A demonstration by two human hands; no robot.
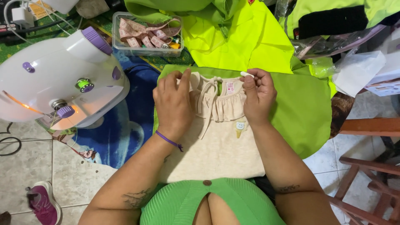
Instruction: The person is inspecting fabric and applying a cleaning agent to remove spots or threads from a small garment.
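Watching through the head cam here. Both hands are up at the neckline of a small beige top [216, 146], a soft, slightly fuzzy knit with a gathered ruffle, a drawstring bow and a tiny patch on the chest. It's spread flat over a smooth green cloth [300, 108], which I guess gives it a clean, even base.

My left hand [173, 102] lies on the left shoulder area, fingers curled down onto the fabric, probably pinning it so it doesn't slide. My right hand [258, 96] has its fingers pinched on the right shoulder edge, with something small and white at the tips; can't tell what.

Off to the left of my fingers sits a glossy white sewing machine [62, 79] with purple knobs, and beyond them a clear plastic box [146, 37] with a coiled measuring tape.
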